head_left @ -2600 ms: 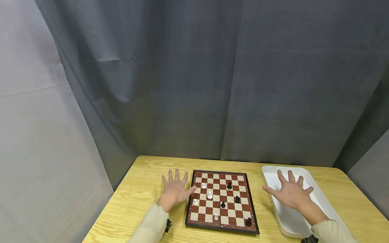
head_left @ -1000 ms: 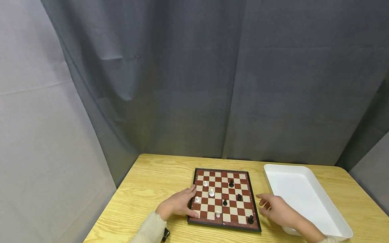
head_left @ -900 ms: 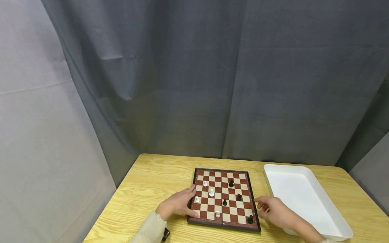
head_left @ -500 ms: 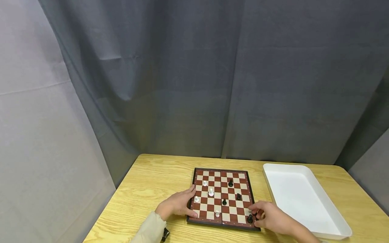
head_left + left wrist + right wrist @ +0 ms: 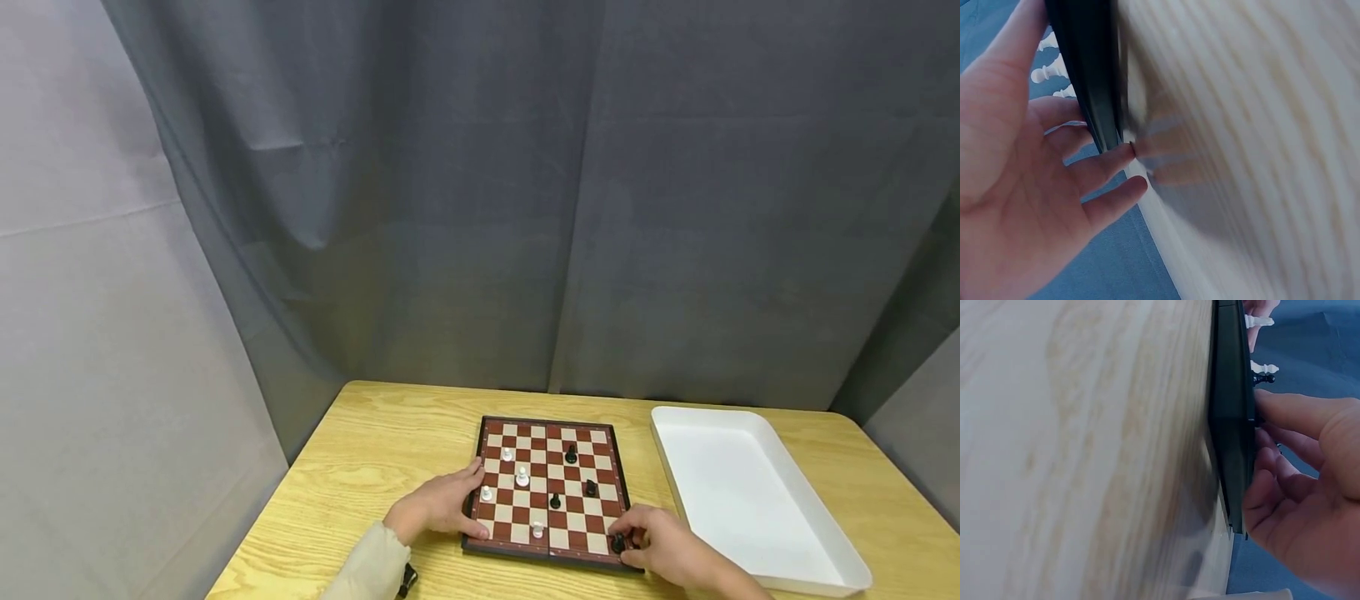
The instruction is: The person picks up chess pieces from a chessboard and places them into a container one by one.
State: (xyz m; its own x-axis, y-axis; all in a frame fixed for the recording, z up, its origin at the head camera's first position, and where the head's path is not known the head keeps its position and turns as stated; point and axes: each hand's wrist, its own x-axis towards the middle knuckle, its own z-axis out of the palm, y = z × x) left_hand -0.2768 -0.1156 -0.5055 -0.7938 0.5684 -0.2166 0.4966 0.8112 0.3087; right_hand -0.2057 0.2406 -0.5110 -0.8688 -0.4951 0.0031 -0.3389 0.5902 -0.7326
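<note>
A red-and-white chessboard (image 5: pixel 534 442) with a black rim carries several white pieces, such as the white pawn (image 5: pixel 522 477), on its left half. On its right half stand a black knight (image 5: pixel 591 488) and other black pieces. My left hand (image 5: pixel 438 504) rests along the left edge, thumb on the near corner; in the left wrist view its lower fingertips reach down past the rim (image 5: pixel 1088 69). At the near right corner my right hand (image 5: pixel 667 546) pinches a black chess piece (image 5: pixel 617 542) between thumb and index finger. In the right wrist view that piece is mostly hidden by the fingers (image 5: pixel 1300 412).
A shallow white tray (image 5: pixel 757 500) stands right of the board, beside the right forearm. Both lie on a light wooden table (image 5: pixel 375 433). Grey curtains (image 5: pixel 465 250) hang behind the table and at both sides.
The right hand has come from over the tray leftward to the board's near right corner and closed on the black piece. The left hand has settled on the left edge and stayed there.
</note>
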